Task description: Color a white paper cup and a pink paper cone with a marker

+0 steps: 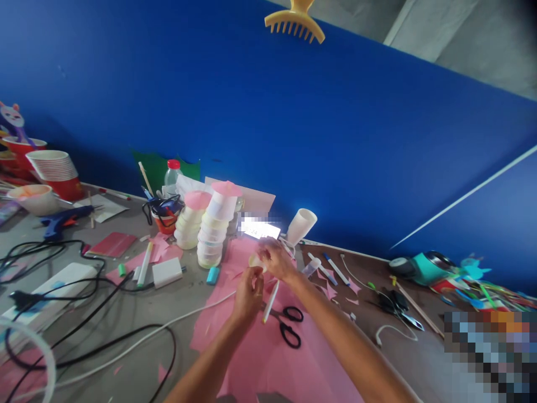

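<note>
Over a pink paper sheet [272,369], both of my hands are close together at a small pale yellowish cup [253,261]. My left hand [250,292] pinches its near edge with the fingertips. My right hand [274,258] curls over its right side, and the fingers partly hide it. Just beyond is a phone [268,230] with a bright screen. Black-handled scissors [289,324] and a white marker [271,302] lie on the sheet by my wrists. Left of my hands stand two stacks of small cups [212,240], each topped with pink paper.
A white cup [301,225] stands behind my right hand. Markers [336,270] and pink scraps lie to the right. At left are a glue gun [62,221], black cables, a power strip [54,291] and stacked paper cups [56,170]. A blue partition [268,112] rises behind.
</note>
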Motion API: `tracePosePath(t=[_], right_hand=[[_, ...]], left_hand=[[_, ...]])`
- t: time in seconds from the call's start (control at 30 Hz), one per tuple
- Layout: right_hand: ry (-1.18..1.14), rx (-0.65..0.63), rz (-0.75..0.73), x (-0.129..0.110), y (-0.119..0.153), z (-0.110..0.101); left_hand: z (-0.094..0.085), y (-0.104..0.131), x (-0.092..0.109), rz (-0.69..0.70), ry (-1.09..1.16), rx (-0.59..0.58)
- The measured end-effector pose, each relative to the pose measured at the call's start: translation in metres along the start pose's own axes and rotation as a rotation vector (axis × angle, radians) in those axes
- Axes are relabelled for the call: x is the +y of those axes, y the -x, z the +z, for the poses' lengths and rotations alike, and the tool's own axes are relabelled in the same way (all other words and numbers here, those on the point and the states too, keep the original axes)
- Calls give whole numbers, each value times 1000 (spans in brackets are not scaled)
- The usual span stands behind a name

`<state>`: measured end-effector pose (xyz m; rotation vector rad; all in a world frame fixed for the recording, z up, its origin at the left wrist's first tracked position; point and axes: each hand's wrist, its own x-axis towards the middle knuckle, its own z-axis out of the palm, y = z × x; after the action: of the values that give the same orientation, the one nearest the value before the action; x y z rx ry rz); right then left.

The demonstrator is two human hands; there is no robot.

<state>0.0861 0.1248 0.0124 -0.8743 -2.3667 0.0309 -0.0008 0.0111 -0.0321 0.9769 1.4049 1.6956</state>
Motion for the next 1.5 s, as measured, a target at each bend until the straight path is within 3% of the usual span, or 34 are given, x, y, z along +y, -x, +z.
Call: tracePosePath(t=[0.23, 0.47, 0.7, 0.93, 1.03, 1.13, 1.2, 1.3, 1.5], right_hand=[[-73, -75, 48, -3, -2, -4], [-153, 21, 181, 6, -1, -2], [-202, -46, 101, -2, -3, 4], [-191, -90, 126, -8, -7, 7], [-226, -45, 163, -7, -5, 3], [-301, 77, 291, 1, 6, 1], [-466, 192, 482, 11, 18, 1], [-566, 230, 573, 24, 37, 6], [-684, 313, 566, 27, 65, 23]], left_hand=[[0, 0, 1, -4, -14, -13], [-1, -2, 0, 6, -40, -3], [-1, -3, -7, 32, -79, -18], [0, -4, -9, 60, -105, -21], [0, -4, -9, 69, -118, -9], [-1, -4, -9, 79, -141, 18], [-3, -6, -10, 91, -154, 33], [-6, -9, -12, 125, -162, 56], [-5, -14, -23, 144, -108, 86]])
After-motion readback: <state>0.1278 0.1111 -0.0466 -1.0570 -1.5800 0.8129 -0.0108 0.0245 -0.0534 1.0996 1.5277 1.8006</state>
